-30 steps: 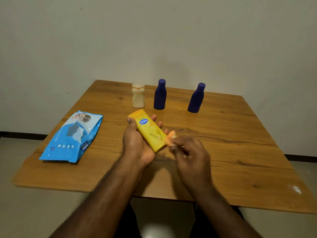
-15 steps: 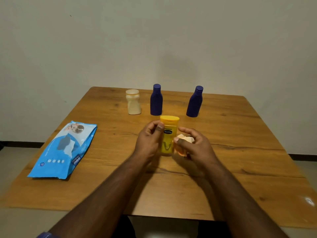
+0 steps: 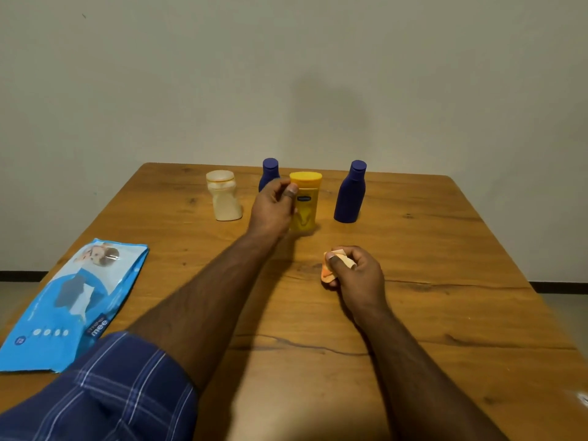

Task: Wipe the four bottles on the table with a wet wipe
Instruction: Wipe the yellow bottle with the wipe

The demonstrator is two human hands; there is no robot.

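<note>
I saw the left hand (image 3: 273, 208) curled round the yellow bottle (image 3: 306, 205), upright on the table (image 3: 445, 249) | between two blue bottles (image 3: 350, 194), cream bottle (image 3: 224, 197) further left | right hand (image 3: 356, 275) nearer me, fingers pinching the crumpled wipe (image 3: 329, 270) | wipes pack (image 3: 70, 300) at left edge.

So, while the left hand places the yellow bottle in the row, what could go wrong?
The left hand sets the yellow bottle close in front of the left blue bottle; its knuckles could tip that one over. The cream bottle looks dented and leaning, so a small push may topple it. The wet wipe in the right hand might dry out.
</note>
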